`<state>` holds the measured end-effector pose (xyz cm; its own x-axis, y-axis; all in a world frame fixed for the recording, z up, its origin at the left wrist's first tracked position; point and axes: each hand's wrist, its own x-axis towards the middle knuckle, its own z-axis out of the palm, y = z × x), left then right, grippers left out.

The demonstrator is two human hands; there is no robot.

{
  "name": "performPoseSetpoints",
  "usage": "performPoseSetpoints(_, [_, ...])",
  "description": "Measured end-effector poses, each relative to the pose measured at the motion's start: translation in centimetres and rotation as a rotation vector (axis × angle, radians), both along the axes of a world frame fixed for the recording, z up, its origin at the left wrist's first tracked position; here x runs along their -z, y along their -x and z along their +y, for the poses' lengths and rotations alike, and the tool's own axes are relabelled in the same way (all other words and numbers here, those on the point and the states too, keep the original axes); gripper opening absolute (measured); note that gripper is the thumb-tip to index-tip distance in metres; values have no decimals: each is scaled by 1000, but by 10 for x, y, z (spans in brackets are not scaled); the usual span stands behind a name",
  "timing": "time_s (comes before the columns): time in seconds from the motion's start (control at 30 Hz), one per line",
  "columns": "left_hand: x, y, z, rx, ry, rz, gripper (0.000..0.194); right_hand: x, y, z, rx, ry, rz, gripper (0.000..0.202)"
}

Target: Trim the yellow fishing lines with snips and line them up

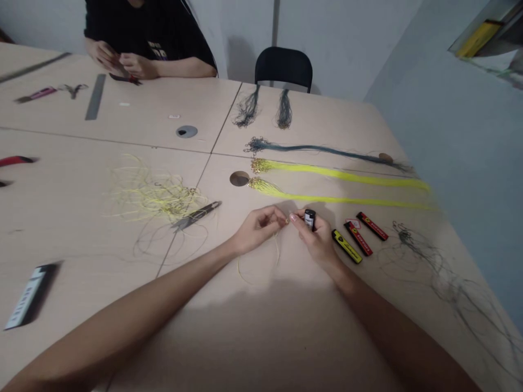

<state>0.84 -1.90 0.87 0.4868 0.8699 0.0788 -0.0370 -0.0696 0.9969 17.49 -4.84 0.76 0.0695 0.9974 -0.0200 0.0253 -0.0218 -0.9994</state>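
Note:
My left hand (261, 227) pinches a thin yellow cord (278, 250), whose loose length curves down over the table. Close beside it, my right hand (316, 234) is closed around a black lighter with a white label (309, 219); its thumb and a finger meet near the cord's end. Whatever small part lies between the fingertips is too tiny to make out. Left of my hands is a tangled pile of yellow cords (163, 196), with dark-tipped tweezers or pliers (196, 215) at its edge. Two yellow bundles (347, 175) stretch out beyond my hands.
Several lighters (347, 246) lie right of my right hand, near tangled dark cords (449, 283). Dark bundles (318, 148) lie further back. A boxed item (28, 298) is at lower left. Across the table (143, 120) a person (143, 65) works by a ruler (96, 97); a chair (283, 66) stands behind.

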Motion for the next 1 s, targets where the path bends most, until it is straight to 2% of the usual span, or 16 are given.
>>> performPoseSetpoints(0.3, [-6,-2,1,-3,-36,24,21,-1,1,-1,8,-6,-7,40])
performPoseSetpoints(1.0, [-4,-4,0,-117,23,55,27,4,2,1,60,-13,36,37])
